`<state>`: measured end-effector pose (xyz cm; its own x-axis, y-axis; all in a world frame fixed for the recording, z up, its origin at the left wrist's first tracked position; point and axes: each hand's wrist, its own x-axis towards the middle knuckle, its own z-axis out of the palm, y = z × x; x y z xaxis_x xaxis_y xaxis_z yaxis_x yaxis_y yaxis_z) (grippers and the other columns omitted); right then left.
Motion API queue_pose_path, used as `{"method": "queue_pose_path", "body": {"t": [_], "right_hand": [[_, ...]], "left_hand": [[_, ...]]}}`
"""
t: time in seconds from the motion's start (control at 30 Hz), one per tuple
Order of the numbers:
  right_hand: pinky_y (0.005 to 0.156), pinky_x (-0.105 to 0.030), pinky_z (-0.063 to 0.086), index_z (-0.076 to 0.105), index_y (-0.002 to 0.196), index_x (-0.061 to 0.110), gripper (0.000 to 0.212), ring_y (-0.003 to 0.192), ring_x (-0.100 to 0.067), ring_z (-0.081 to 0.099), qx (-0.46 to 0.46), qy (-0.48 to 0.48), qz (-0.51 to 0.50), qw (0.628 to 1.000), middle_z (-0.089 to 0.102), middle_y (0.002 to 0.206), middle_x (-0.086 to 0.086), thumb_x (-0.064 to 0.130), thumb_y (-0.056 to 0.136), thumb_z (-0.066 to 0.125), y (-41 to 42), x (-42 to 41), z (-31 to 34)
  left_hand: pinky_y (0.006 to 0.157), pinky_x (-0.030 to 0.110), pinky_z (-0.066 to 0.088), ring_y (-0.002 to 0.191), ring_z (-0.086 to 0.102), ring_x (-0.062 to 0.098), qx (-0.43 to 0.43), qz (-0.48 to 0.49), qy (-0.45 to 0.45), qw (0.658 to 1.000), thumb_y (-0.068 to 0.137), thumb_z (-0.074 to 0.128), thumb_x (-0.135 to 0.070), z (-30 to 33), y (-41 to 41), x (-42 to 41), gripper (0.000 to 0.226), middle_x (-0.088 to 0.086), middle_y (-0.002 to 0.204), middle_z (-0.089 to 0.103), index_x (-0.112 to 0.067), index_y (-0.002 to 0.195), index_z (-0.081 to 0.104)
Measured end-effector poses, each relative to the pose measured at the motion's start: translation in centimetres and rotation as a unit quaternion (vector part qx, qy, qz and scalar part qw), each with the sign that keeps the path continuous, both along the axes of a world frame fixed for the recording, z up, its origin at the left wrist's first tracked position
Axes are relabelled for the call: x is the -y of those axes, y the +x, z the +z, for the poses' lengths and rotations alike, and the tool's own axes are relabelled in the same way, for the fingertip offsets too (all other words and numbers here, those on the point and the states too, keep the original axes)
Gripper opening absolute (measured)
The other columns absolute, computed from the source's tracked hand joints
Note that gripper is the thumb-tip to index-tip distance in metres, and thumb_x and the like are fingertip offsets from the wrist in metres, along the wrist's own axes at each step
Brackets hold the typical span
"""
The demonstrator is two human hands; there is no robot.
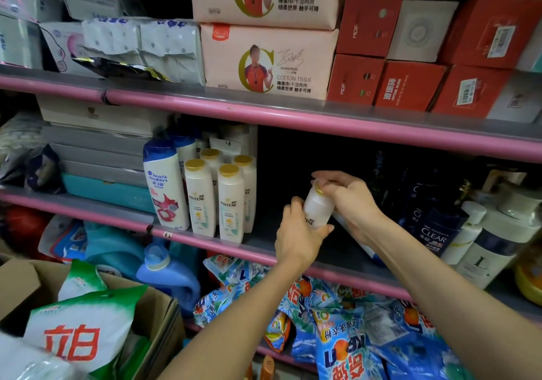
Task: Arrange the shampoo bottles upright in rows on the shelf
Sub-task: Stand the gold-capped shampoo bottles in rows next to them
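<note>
A white gold-capped Pantene shampoo bottle (316, 207), label half hidden, is held by both grips: left hand (297, 237) round its body, right hand (349, 200) over its cap, above the pink-edged shelf (205, 243).

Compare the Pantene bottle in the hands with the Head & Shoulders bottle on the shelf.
The held Pantene bottle has a gold cap; the Head & Shoulders bottle has a blue one. The Pantene is tilted in the open gap, gripped by the left hand and right hand; the Head & Shoulders stands untouched on the shelf. The Head & Shoulders carries a red design, and the Pantene shows none. Both have white bodies.
</note>
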<state>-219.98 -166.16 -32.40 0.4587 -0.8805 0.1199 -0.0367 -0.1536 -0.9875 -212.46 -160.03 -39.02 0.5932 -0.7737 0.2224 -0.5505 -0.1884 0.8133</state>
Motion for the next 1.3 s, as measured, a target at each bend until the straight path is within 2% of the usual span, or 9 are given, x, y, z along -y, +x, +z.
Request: {"method": "queue_pose_path", "body": {"t": [0.13, 0.27, 0.57, 0.7, 0.83, 0.93, 1.1, 1.2, 1.3], "right_hand": [[0.089, -0.032, 0.053, 0.067, 0.094, 0.020, 0.015, 0.102, -0.020, 0.064, -0.003, -0.038, -0.029, 0.999, 0.068, 0.101, -0.006, 0.008, 0.091, 0.058, 1.0, 0.0, 0.1], [0.074, -0.014, 0.048, 0.062, 0.109, 0.026, 0.017, 0.096, -0.005, 0.062, -0.031, -0.091, -0.010, 0.995, 0.065, 0.101, 0.009, 0.025, 0.093, 0.058, 1.4, -0.9, -0.5], [0.079, -0.027, 0.055, 0.058, 0.117, 0.015, 0.043, 0.097, -0.012, 0.066, -0.181, -0.128, -0.038, 0.974, 0.069, 0.110, -0.002, 0.029, 0.079, 0.075, 0.9, -1.7, -8.5], [0.073, -0.015, 0.050, 0.055, 0.119, 0.017, 0.042, 0.096, -0.008, 0.062, -0.194, -0.136, -0.039, 0.971, 0.067, 0.114, -0.001, 0.026, 0.081, 0.073, 1.7, -1.4, -10.8], [0.080, -0.027, 0.052, 0.054, 0.120, 0.014, 0.041, 0.099, -0.015, 0.064, -0.195, -0.122, -0.028, 0.973, 0.068, 0.110, -0.002, 0.026, 0.084, 0.071, 3.8, 0.1, -11.1], [0.075, -0.018, 0.046, 0.054, 0.113, 0.019, 0.032, 0.094, -0.010, 0.062, -0.162, -0.102, -0.016, 0.981, 0.065, 0.104, 0.005, 0.024, 0.085, 0.069, 5.7, 1.2, -11.2], [0.067, -0.003, 0.043, 0.051, 0.117, 0.026, 0.036, 0.093, 0.001, 0.056, -0.148, -0.083, 0.012, 0.985, 0.060, 0.108, 0.012, 0.024, 0.086, 0.069, 8.4, 2.8, -10.9], [0.085, -0.020, 0.043, 0.051, 0.126, 0.015, 0.043, 0.112, -0.016, 0.057, -0.185, -0.077, 0.004, 0.980, 0.061, 0.124, -0.001, 0.025, 0.087, 0.067, 9.5, 3.5, -10.6], [0.081, -0.027, 0.046, 0.048, 0.125, 0.009, 0.047, 0.111, -0.024, 0.059, -0.290, -0.050, -0.011, 0.956, 0.061, 0.124, -0.009, 0.030, 0.087, 0.067, 9.4, 2.8, -10.2]], "left_hand": [[0.075, 0.042, 0.050, 0.098, 0.057, 0.029, -0.002, 0.010, -0.003, 1.000, 0.076, 0.074, -0.043, 0.2, 0.0, 0.0, 0.063, 0.004, 0.112, 0.050, -0.016, 0.121, 0.040], [0.073, 0.042, 0.050, 0.095, 0.057, 0.028, -0.014, 0.023, -0.003, 1.000, 0.078, 0.072, -0.043, 0.3, 0.6, -0.4, 0.062, 0.004, 0.111, 0.049, -0.015, 0.122, 0.038], [0.081, 0.033, 0.047, 0.102, 0.052, 0.022, -0.026, 0.003, 0.028, 0.999, 0.090, 0.057, -0.021, -3.3, 1.7, -1.9, 0.029, 0.005, 0.114, 0.046, -0.012, 0.114, 0.043], [0.098, 0.025, 0.039, 0.120, 0.044, 0.014, -0.052, 0.066, -0.042, 0.996, 0.093, 0.055, -0.015, -4.9, 2.4, -3.7, 0.045, 0.001, 0.131, 0.041, -0.015, 0.134, 0.037], [0.100, 0.036, 0.038, 0.120, 0.042, 0.021, -0.046, 0.246, -0.119, 0.961, 0.081, 0.072, -0.019, -4.4, 4.6, -4.4, 0.067, 0.009, 0.134, 0.039, -0.011, 0.136, 0.034], [0.102, 0.043, 0.034, 0.125, 0.037, 0.031, -0.035, 0.296, -0.105, 0.949, 0.074, 0.079, -0.025, -4.0, 6.5, -3.8, 0.078, 0.016, 0.135, 0.039, -0.007, 0.136, 0.035], [0.096, 0.045, 0.040, 0.123, 0.043, 0.031, -0.002, 0.297, -0.055, 0.953, 0.072, 0.080, -0.033, -5.0, 8.3, -3.1, 0.080, 0.013, 0.131, 0.045, -0.009, 0.134, 0.037], [0.095, 0.042, 0.040, 0.119, 0.047, 0.027, 0.016, 0.295, -0.027, 0.955, 0.073, 0.078, -0.034, -5.6, 8.6, -3.1, 0.073, 0.009, 0.127, 0.051, -0.011, 0.131, 0.040], [0.098, 0.041, 0.040, 0.117, 0.051, 0.025, 0.031, 0.289, -0.009, 0.957, 0.077, 0.074, -0.034, -5.9, 9.2, -3.3, 0.064, 0.007, 0.124, 0.055, -0.011, 0.129, 0.043]]}}
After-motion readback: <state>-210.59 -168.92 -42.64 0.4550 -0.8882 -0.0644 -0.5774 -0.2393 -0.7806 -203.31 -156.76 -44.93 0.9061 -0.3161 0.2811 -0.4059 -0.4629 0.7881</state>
